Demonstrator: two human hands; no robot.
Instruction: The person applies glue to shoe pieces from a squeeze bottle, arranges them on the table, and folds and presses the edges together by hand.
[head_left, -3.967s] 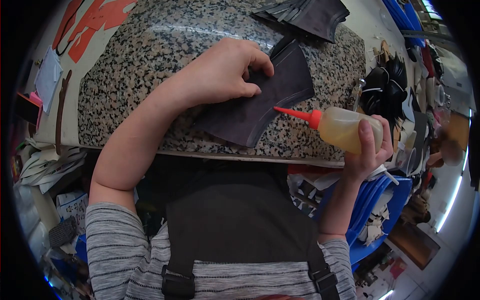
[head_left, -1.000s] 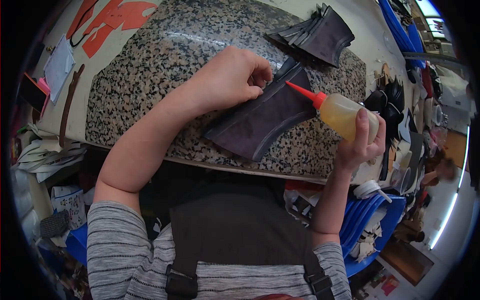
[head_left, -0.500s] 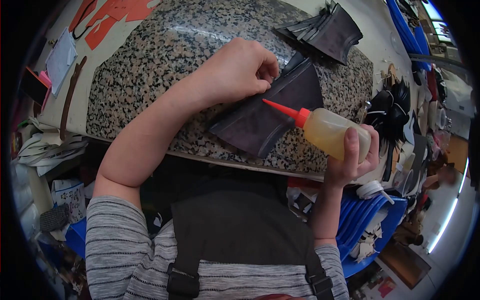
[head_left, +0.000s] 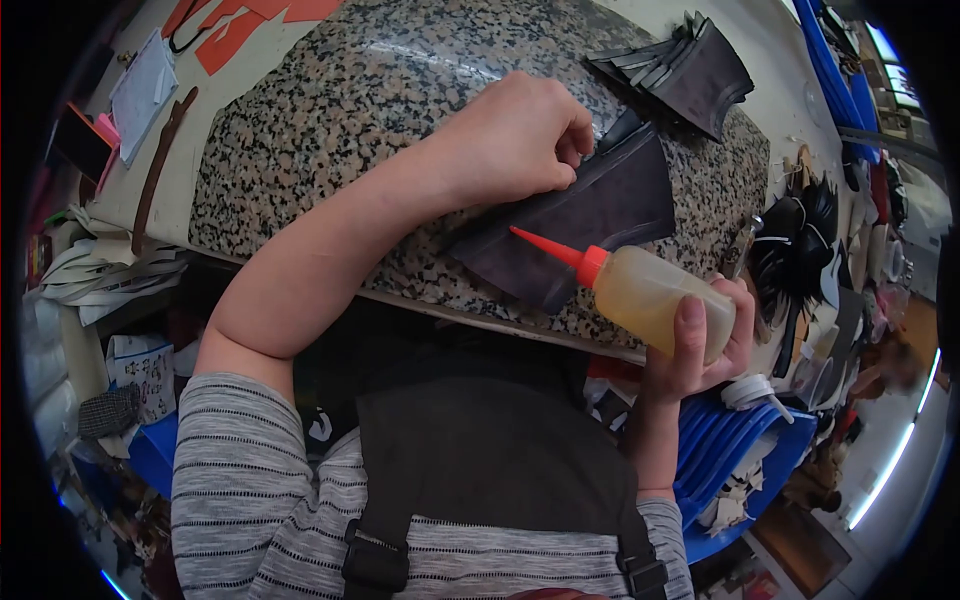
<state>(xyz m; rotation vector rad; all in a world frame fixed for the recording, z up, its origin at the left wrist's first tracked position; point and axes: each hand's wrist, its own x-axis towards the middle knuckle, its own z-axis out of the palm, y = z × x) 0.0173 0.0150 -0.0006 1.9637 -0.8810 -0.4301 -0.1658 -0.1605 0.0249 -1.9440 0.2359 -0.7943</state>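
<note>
A translucent bottle (head_left: 655, 300) of yellowish liquid with a long red nozzle is gripped in my right hand (head_left: 705, 335). Its tip points left, over a dark curved leather piece (head_left: 590, 215) lying on the speckled stone slab (head_left: 330, 130). At the upper edge of that piece is my left hand (head_left: 525, 135), its fingers curled and pinched together by a raised seam or strip. What the fingertips hold, if anything, is hidden. A stack of similar dark pieces (head_left: 700, 80) lies at the slab's upper right.
Orange sheets (head_left: 235, 30) and a brown strap (head_left: 163, 165) are at the upper left. Black feather-like pieces (head_left: 800, 230) lie at the right. Stacked blue bins (head_left: 725, 450) with scraps and a white-lidded container (head_left: 750, 390) stand below the table edge.
The whole view has shifted, so most things sit further right. The nozzle tip has moved left and down relative to the leather piece. Both hands keep much the same grip.
</note>
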